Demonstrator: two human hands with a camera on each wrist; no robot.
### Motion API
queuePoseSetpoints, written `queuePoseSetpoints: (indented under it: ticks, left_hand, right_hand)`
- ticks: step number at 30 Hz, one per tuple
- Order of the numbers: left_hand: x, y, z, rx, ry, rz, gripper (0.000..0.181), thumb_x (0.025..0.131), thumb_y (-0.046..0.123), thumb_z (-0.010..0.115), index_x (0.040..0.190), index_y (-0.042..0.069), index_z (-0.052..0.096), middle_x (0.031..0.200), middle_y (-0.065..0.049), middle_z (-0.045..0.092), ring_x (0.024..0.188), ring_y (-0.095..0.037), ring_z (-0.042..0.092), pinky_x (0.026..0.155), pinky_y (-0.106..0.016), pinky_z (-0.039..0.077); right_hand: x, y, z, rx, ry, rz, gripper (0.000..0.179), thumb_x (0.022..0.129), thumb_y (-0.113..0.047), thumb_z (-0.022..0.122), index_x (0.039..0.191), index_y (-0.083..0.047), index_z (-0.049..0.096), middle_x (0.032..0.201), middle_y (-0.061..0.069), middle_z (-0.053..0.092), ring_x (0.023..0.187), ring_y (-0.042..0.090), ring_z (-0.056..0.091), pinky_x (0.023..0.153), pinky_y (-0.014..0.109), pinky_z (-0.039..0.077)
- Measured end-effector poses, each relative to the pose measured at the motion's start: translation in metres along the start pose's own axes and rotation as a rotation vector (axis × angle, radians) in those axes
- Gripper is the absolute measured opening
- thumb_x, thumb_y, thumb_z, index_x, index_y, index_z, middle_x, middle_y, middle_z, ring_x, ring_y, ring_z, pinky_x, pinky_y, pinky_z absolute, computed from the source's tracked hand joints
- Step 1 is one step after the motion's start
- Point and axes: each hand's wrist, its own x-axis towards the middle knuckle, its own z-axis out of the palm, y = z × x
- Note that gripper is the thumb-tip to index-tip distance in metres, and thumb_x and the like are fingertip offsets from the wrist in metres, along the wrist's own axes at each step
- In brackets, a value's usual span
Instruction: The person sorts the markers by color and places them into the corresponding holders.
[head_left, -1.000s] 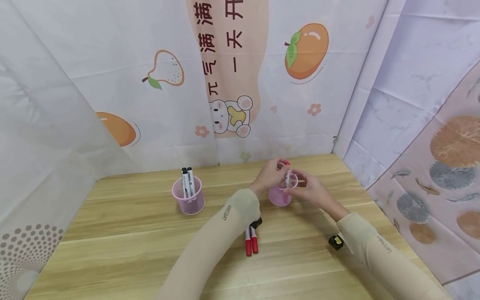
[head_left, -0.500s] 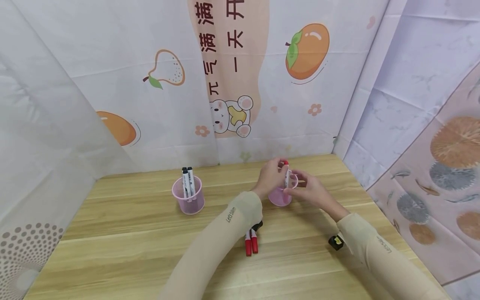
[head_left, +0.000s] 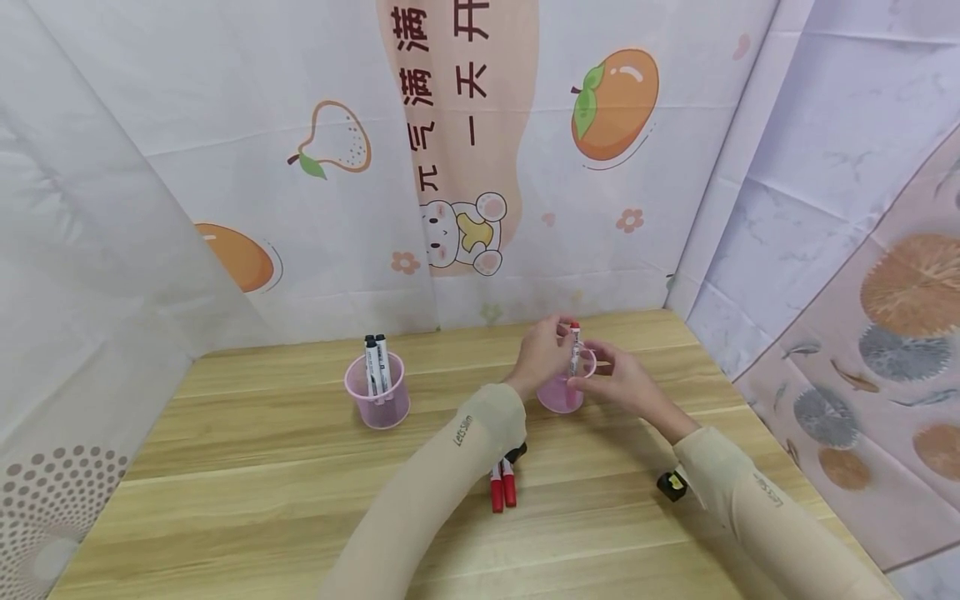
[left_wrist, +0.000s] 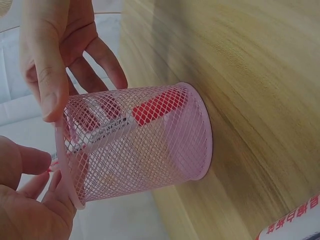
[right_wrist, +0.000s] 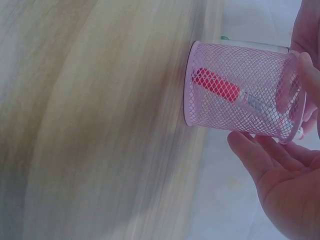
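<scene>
A pink mesh cup [head_left: 558, 398] stands on the wooden table [head_left: 262, 467] at the back right. A red-capped marker [head_left: 574, 346] stands in it; the wrist views show its red cap [left_wrist: 155, 107] down near the cup's bottom. My left hand [head_left: 543, 350] pinches the marker's upper end at the rim. My right hand [head_left: 615, 379] holds the cup [left_wrist: 165, 150] by its rim, thumb on the near side and fingers behind. In the right wrist view the marker [right_wrist: 220, 87] shows through the mesh, and my right palm [right_wrist: 280, 175] lies beside the rim.
A second pink mesh cup [head_left: 377, 398] with two black markers [head_left: 375, 362] stands at the back left. Two red markers [head_left: 501, 490] lie on the table, partly under my left forearm. Printed cloth walls close in the back and both sides.
The marker's upper end has tipped slightly and shows more above my left fingers. Both hands and the cup have stayed almost in place.
</scene>
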Motion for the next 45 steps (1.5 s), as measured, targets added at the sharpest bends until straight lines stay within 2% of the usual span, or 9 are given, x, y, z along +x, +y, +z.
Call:
queuePoseSetpoints:
  ticks: [4, 10, 13, 19, 24, 28, 32, 37, 45]
  left_hand:
    - [-0.006, 0.003, -0.009, -0.004, -0.014, 0.051, 0.032, 0.101, 0.011, 0.060, 0.133, 0.010, 0.061, 0.114, -0.006, 0.068, 0.101, -0.015, 0.065, 0.086, -0.023, 0.055]
    - [-0.017, 0.019, -0.042, 0.058, -0.080, 0.188, 0.036, 0.101, 0.009, 0.060, 0.136, 0.005, 0.057, 0.122, -0.012, 0.066, 0.107, -0.022, 0.065, 0.091, -0.027, 0.056]
    - [-0.024, 0.021, -0.059, 0.164, -0.154, 0.234, 0.033, 0.101, 0.013, 0.059, 0.133, 0.004, 0.059, 0.124, -0.012, 0.066, 0.110, -0.022, 0.063, 0.094, -0.030, 0.056]
    - [-0.043, 0.013, -0.081, 0.511, -0.330, 0.309, 0.028, 0.104, 0.022, 0.057, 0.126, 0.007, 0.065, 0.117, -0.006, 0.070, 0.104, -0.017, 0.064, 0.090, -0.029, 0.055]
    - [-0.065, 0.006, -0.091, 0.596, -0.436, 0.246, 0.032, 0.102, 0.023, 0.061, 0.130, 0.007, 0.063, 0.117, -0.007, 0.069, 0.100, -0.016, 0.063, 0.085, -0.029, 0.056]
    - [-0.077, -0.008, -0.094, 0.630, -0.471, 0.202, 0.033, 0.100, 0.026, 0.064, 0.128, 0.009, 0.064, 0.116, -0.006, 0.069, 0.094, -0.015, 0.063, 0.083, -0.031, 0.056]
    - [-0.088, -0.024, -0.095, 0.657, -0.466, 0.184, 0.027, 0.097, 0.026, 0.068, 0.118, 0.008, 0.068, 0.107, -0.005, 0.070, 0.084, -0.014, 0.059, 0.077, -0.032, 0.054]
    - [-0.099, -0.041, -0.094, 0.624, -0.447, 0.137, 0.025, 0.091, 0.027, 0.076, 0.105, 0.007, 0.071, 0.085, 0.002, 0.063, 0.076, -0.014, 0.054, 0.066, -0.030, 0.048]
    - [-0.107, -0.062, -0.087, 0.593, -0.429, 0.027, 0.030, 0.091, 0.034, 0.077, 0.104, 0.009, 0.068, 0.083, 0.004, 0.057, 0.073, -0.013, 0.052, 0.064, -0.027, 0.046]
  right_hand:
    - [0.000, -0.002, 0.002, 0.001, -0.009, -0.004, 0.085, 0.085, -0.024, 0.085, 0.149, 0.008, 0.039, 0.143, 0.030, 0.051, 0.119, 0.047, 0.060, 0.093, 0.044, 0.058]
    - [0.001, -0.003, 0.002, -0.005, -0.004, -0.013, 0.086, 0.085, -0.025, 0.085, 0.150, 0.007, 0.039, 0.143, 0.030, 0.051, 0.120, 0.047, 0.059, 0.096, 0.046, 0.057]
    - [0.001, -0.003, 0.001, -0.016, 0.005, 0.008, 0.087, 0.084, -0.029, 0.086, 0.151, 0.004, 0.040, 0.141, 0.028, 0.053, 0.119, 0.046, 0.060, 0.095, 0.046, 0.057]
    - [0.000, -0.002, 0.000, -0.032, 0.001, 0.030, 0.090, 0.083, -0.031, 0.087, 0.151, 0.004, 0.040, 0.141, 0.028, 0.054, 0.120, 0.045, 0.060, 0.095, 0.046, 0.057]
    - [0.000, -0.003, 0.000, -0.030, -0.003, 0.041, 0.091, 0.083, -0.032, 0.087, 0.151, 0.004, 0.039, 0.142, 0.028, 0.053, 0.121, 0.046, 0.059, 0.095, 0.047, 0.057]
    - [0.001, -0.004, 0.001, -0.013, -0.003, 0.039, 0.091, 0.083, -0.031, 0.087, 0.151, 0.004, 0.038, 0.143, 0.029, 0.051, 0.121, 0.047, 0.058, 0.095, 0.047, 0.057]
    - [0.001, -0.003, 0.001, -0.019, -0.002, 0.037, 0.092, 0.082, -0.033, 0.087, 0.152, 0.004, 0.039, 0.143, 0.029, 0.051, 0.121, 0.046, 0.059, 0.095, 0.047, 0.057]
    - [0.000, -0.002, -0.001, -0.035, 0.002, 0.040, 0.092, 0.082, -0.036, 0.087, 0.151, 0.003, 0.040, 0.143, 0.027, 0.052, 0.121, 0.045, 0.060, 0.095, 0.047, 0.057]
    - [0.000, -0.003, 0.001, -0.022, 0.005, 0.031, 0.091, 0.082, -0.032, 0.087, 0.151, 0.004, 0.040, 0.143, 0.028, 0.052, 0.120, 0.047, 0.059, 0.094, 0.046, 0.058]
